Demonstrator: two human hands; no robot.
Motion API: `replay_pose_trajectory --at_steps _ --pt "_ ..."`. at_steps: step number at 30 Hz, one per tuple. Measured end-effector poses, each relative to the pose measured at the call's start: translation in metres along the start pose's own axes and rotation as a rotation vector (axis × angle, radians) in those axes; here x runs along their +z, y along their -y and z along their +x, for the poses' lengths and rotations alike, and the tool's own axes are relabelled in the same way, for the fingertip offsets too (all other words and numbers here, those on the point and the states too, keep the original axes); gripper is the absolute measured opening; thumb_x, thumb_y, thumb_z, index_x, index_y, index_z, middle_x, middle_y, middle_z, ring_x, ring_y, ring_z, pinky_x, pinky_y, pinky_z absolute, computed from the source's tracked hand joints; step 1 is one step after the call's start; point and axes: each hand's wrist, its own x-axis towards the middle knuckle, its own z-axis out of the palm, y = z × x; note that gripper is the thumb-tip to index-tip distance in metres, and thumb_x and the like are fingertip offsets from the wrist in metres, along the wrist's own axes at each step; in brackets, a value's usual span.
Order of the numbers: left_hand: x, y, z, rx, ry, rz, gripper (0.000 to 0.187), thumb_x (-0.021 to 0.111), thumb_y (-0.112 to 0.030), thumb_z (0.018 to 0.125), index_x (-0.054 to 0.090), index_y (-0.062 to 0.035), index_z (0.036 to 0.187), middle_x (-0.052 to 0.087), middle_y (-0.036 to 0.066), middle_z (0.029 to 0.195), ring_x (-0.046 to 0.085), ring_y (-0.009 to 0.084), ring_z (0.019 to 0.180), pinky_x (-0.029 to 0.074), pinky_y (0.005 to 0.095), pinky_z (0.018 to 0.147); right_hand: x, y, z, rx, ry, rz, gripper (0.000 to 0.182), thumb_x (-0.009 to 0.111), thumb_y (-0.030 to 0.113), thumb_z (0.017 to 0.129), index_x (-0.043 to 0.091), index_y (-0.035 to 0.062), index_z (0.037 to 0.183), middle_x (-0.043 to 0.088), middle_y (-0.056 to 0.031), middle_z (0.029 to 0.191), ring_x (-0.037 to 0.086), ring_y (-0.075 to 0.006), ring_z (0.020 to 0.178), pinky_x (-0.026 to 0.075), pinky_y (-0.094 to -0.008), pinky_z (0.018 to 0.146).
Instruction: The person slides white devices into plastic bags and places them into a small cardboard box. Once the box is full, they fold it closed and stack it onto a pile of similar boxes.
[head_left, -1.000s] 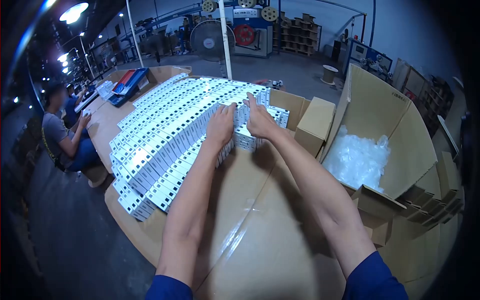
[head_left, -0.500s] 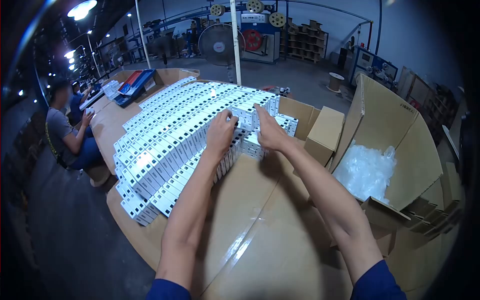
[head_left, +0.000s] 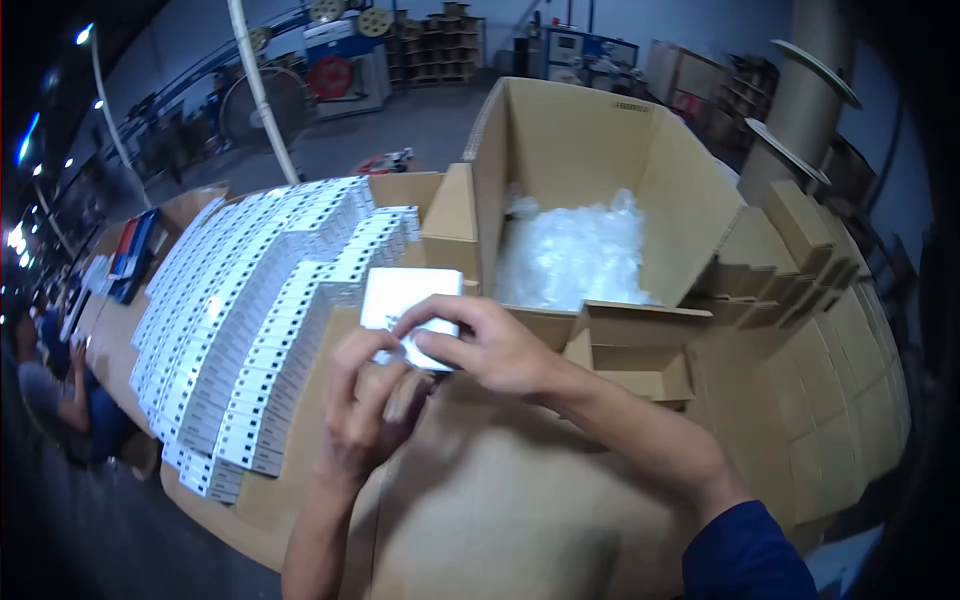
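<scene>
In front of my chest, a white box (head_left: 395, 290) with a broad flat face is held up between both hands, over the cardboard tabletop. My left hand (head_left: 365, 405) is closed around its lower left part, with the fingers curled. On the near right side my right hand (head_left: 485, 345) grips it, thumb and forefinger pressed to the white face. Fingers cover its lower edge. To the left, long rows of small white boxes (head_left: 250, 290) with dark square marks stand packed together in stepped layers on the table.
A large open carton (head_left: 590, 170) with clear plastic bags (head_left: 585, 250) inside stands ahead to the right. An open small cardboard box (head_left: 640, 365) and folded dividers (head_left: 785, 270) lie at right. A blue and red tray (head_left: 130, 255) is far left, near a seated person (head_left: 75, 390).
My view has turned right. Both hands have left the end of the box rows and come closer to me, with a white box now in them.
</scene>
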Motion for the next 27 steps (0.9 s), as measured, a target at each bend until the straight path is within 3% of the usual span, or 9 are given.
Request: replay_pose_trajectory --at_steps 2,5,8,11,13,17,21,23,27 --pt "0.018 -0.024 0.010 -0.006 0.053 -0.201 0.039 0.079 0.002 0.073 0.062 -0.0041 0.108 0.062 0.018 0.117 0.064 0.0351 0.110 0.054 0.0451 0.095 -0.029 0.021 -0.044 0.249 -0.070 0.268 0.017 0.056 0.006 0.104 0.070 0.0004 0.113 0.067 -0.0071 0.109 0.066 -0.0139 0.097 0.061 -0.0297 0.080" --pt "0.059 -0.036 0.047 -0.058 0.133 -0.286 0.027 0.071 0.006 0.080 0.064 -0.0003 0.105 0.065 0.017 0.105 0.067 0.0352 0.098 0.056 0.0425 0.086 -0.084 0.038 -0.080 0.265 -0.287 0.053 0.024 0.048 -0.001 0.104 0.071 0.0007 0.108 0.067 -0.0076 0.106 0.067 -0.0123 0.096 0.060 -0.0271 0.074" --pt "0.119 -0.018 0.089 -0.156 0.388 -0.328 0.024 0.068 0.008 0.084 0.065 0.0016 0.107 0.067 0.018 0.103 0.068 0.0379 0.095 0.055 0.0445 0.082 -0.142 0.042 -0.084 0.314 -0.357 -0.854 0.028 0.055 0.004 0.098 0.073 0.0075 0.119 0.067 -0.0158 0.104 0.069 -0.0214 0.093 0.057 -0.0350 0.087" --pt "0.204 0.016 0.110 -0.064 0.505 -0.113 0.022 0.073 0.000 0.084 0.069 0.0001 0.106 0.070 0.019 0.101 0.070 0.0386 0.097 0.056 0.0462 0.086 -0.179 0.004 -0.079 0.257 -0.364 -0.888 0.033 0.062 0.009 0.093 0.073 0.0148 0.124 0.067 -0.0199 0.107 0.068 -0.0290 0.098 0.053 -0.0386 0.096" --pt "0.244 0.031 0.118 -0.049 0.619 0.061 0.021 0.075 -0.004 0.082 0.071 -0.0015 0.103 0.072 0.019 0.101 0.070 0.0384 0.098 0.057 0.0462 0.088 -0.191 -0.008 -0.074 0.230 -0.374 -0.876 0.032 0.061 0.011 0.092 0.074 0.0105 0.120 0.070 -0.0214 0.105 0.065 -0.0339 0.108 0.044 -0.0438 0.109" --pt "0.282 0.063 0.124 -0.154 1.071 0.227 0.023 0.077 -0.008 0.080 0.073 -0.0030 0.102 0.074 0.022 0.098 0.071 0.0418 0.097 0.058 0.0474 0.087 -0.212 -0.028 -0.070 0.265 -0.360 -0.848 0.036 0.063 0.016 0.088 0.074 0.0099 0.122 0.074 -0.0233 0.107 0.057 -0.0387 0.126 0.030 -0.0469 0.125" --pt "0.259 0.053 0.133 -0.270 0.764 -0.069 0.014 0.063 -0.001 0.089 0.068 0.0039 0.101 0.070 0.031 0.102 0.069 0.0463 0.102 0.057 0.0521 0.085 -0.221 -0.030 -0.068 0.300 -0.331 -0.749 0.042 0.073 0.024 0.084 0.074 0.0088 0.123 0.072 -0.0244 0.110 0.063 -0.0376 0.117 0.040 -0.0447 0.116" --pt "0.230 0.034 0.147 -0.286 0.644 -0.239 0.018 0.066 -0.006 0.093 0.065 0.0029 0.109 0.071 0.027 0.101 0.070 0.0430 0.100 0.056 0.0480 0.089 -0.223 -0.036 -0.072 0.202 -0.368 -0.713 0.057 0.083 0.037 0.079 0.072 0.0077 0.127 0.071 -0.0231 0.111 0.068 -0.0349 0.110 0.049 -0.0430 0.105" --pt "0.178 -0.003 0.158 -0.295 0.442 -0.558 0.020 0.066 -0.008 0.100 0.060 0.0031 0.115 0.073 0.017 0.102 0.073 0.0279 0.100 0.056 0.0394 0.093 -0.208 -0.018 -0.073 0.125 -0.370 -0.610 0.070 0.088 0.049 0.075 0.072 0.0035 0.126 0.071 -0.0237 0.112 0.068 -0.0331 0.109 0.051 -0.0417 0.100"
